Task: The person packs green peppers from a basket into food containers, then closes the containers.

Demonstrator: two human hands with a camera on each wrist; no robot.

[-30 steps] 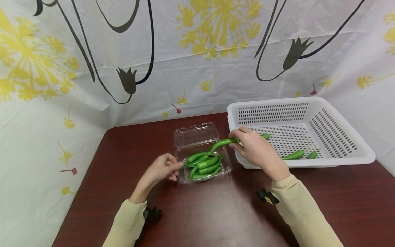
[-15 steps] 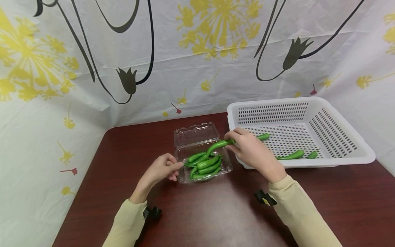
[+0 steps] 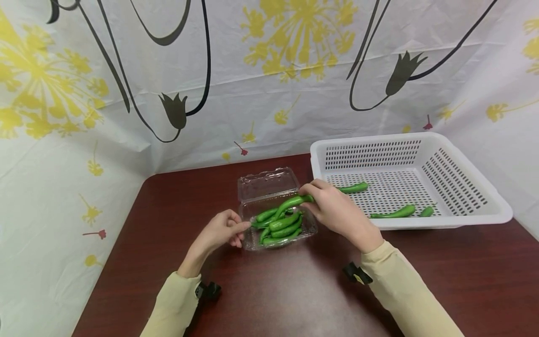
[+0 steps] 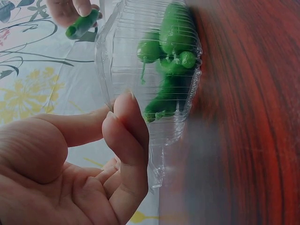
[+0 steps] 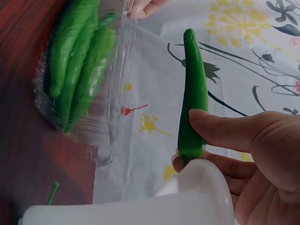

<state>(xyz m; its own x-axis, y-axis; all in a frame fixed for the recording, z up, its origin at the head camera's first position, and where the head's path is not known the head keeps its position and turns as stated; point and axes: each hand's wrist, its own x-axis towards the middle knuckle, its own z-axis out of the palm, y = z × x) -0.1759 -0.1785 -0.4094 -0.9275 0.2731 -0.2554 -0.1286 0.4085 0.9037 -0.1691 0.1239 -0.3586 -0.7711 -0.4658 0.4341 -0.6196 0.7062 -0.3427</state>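
Note:
My right hand (image 3: 337,208) pinches a long green pepper (image 5: 193,98) near its stem end, between thumb and fingers. The pepper's free tip points left, over a clear plastic clamshell box (image 4: 126,61) in the middle of the table. Its lid (image 3: 268,185) lies folded back on the far side. Several green peppers (image 3: 283,230) are heaped inside it. At the box's left side, my left hand (image 3: 221,229) pinches the plastic rim between thumb and index finger.
To the right stands a white slotted basket (image 3: 467,219), its left rim close by my right hand. A few green peppers (image 3: 404,211) lie on its floor. Behind the dark red table (image 3: 181,201) hangs a flower-print sheet (image 3: 261,112).
My right hand has shifted left and slightly down with the pepper, from beside the basket's rim to above the box. My left hand and the box have stayed put.

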